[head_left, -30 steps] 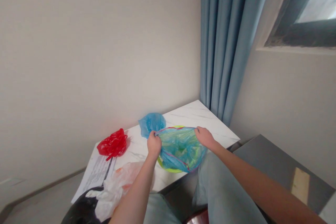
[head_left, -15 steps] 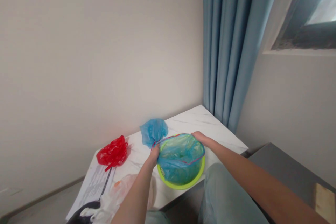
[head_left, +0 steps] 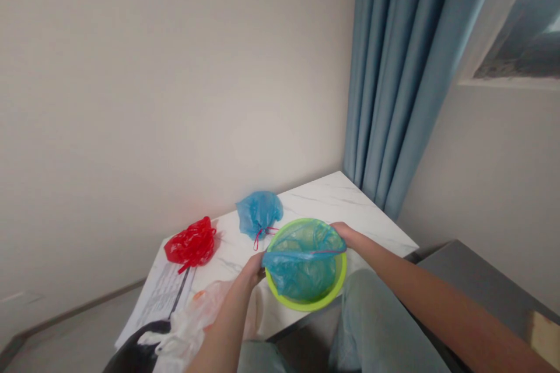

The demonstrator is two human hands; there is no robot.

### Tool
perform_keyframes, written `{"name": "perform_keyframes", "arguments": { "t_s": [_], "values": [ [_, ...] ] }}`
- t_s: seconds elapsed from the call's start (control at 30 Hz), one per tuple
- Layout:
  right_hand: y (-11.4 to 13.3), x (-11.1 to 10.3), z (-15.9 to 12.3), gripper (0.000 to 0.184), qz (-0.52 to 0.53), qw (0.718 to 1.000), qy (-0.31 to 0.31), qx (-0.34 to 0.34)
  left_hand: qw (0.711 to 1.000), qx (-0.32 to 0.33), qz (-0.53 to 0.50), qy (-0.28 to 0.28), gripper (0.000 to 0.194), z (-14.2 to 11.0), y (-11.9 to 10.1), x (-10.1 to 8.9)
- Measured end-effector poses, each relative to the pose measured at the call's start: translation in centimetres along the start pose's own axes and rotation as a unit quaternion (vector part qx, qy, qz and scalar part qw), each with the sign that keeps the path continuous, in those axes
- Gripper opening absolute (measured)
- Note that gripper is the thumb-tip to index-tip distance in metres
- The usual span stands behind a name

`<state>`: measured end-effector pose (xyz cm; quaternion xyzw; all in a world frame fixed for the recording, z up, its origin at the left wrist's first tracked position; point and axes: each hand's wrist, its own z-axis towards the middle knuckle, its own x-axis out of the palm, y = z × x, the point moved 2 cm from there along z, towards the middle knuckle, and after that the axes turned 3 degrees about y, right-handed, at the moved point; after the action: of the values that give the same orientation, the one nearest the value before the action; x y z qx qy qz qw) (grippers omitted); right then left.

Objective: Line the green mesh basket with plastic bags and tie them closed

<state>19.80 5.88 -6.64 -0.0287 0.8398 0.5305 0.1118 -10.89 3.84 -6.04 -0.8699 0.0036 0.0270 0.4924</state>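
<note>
From my remote feed, the green plastic bowl [head_left: 306,305] sits upright near the front edge of the worktop [head_left: 336,201], right of centre. A blue plastic bag [head_left: 301,274] lines it, sagging inside, with its red-trimmed hem [head_left: 301,254] drawn across the bowl's mouth and the rim showing all around the far side.

My operator's left hand [head_left: 252,268] is at 9 o'clock from the bowl, its fingers [head_left: 259,262] clenched on the bag's hem. The right hand [head_left: 345,233] is at 2 o'clock, its fingers [head_left: 336,228] on the bag edge at the rim; I cannot tell whether they are clenched.

At 11 o'clock from the bowl, just beyond it, lies a tied blue bag [head_left: 258,213] with a red drawstring [head_left: 262,235]. Further out at 9 o'clock is a crumpled red bag [head_left: 191,243]. A white plastic bag [head_left: 188,326] lies at 8 o'clock beneath the left forearm, over printed paper [head_left: 157,297] and a black bag [head_left: 135,356]. A blue curtain [head_left: 402,70] hangs past the worktop's far corner at 1 o'clock, and the operator's jeans [head_left: 376,326] fill 6 o'clock.
</note>
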Motion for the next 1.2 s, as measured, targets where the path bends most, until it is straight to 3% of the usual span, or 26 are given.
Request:
{"name": "perform_keyframes", "arguments": {
  "t_s": [0.07, 0.13, 0.23, 0.3, 0.4, 0.53, 0.67, 0.8, 0.97, 1.2],
  "values": [
    [0.0, -1.1, -1.1, 0.009, -0.007, 0.999, -0.032, -0.029, 0.998, 0.033, 0.017, -0.043, 0.030, -0.6, -0.3, -1.0],
    [0.0, -2.5, -2.9, 0.014, -0.038, 0.990, -0.066, -0.116, 0.987, 0.134, 0.071, -0.048, 0.039, -1.9, -0.8, -1.8],
    [-0.2, -3.7, -6.9, 0.020, -0.144, 0.932, -0.041, -0.329, 0.929, 0.316, 0.192, 0.022, 0.034, -4.8, -0.7, -2.0],
    [-1.1, -3.9, -9.6, 0.022, -0.189, 0.901, -0.004, -0.392, 0.903, 0.357, 0.235, 0.044, 0.028, -6.6, 0.2, -1.9],
    [-3.1, -3.6, -12.2, 0.021, -0.196, 0.908, 0.001, -0.371, 0.903, 0.354, 0.242, 0.021, 0.022, -8.2, 1.9, -1.8],
    [-5.2, -2.2, -13.3, 0.012, -0.120, 0.938, -0.067, -0.318, 0.893, 0.384, 0.231, -0.024, 0.012, -9.0, 3.9, -1.3],
    [-6.8, -0.5, -14.8, 0.012, -0.035, 0.930, -0.132, -0.343, 0.873, 0.415, 0.207, -0.151, 0.008, -10.2, 5.9, 0.1],
    [-8.6, -0.1, -16.5, 0.012, -0.043, 0.933, -0.123, -0.335, 0.863, 0.410, 0.160, -0.247, 0.008, -11.8, 8.5, 2.7],
    [-9.2, -0.4, -17.4, 0.018, -0.194, 0.921, -0.070, -0.329, 0.866, 0.431, 0.143, -0.209, 0.024, -12.6, 11.5, 5.4],
    [-8.7, -0.4, -17.1, 0.019, -0.269, 0.905, -0.080, -0.318, 0.877, 0.392, 0.190, -0.202, 0.027, -13.2, 12.5, 5.4]
  ]
}}
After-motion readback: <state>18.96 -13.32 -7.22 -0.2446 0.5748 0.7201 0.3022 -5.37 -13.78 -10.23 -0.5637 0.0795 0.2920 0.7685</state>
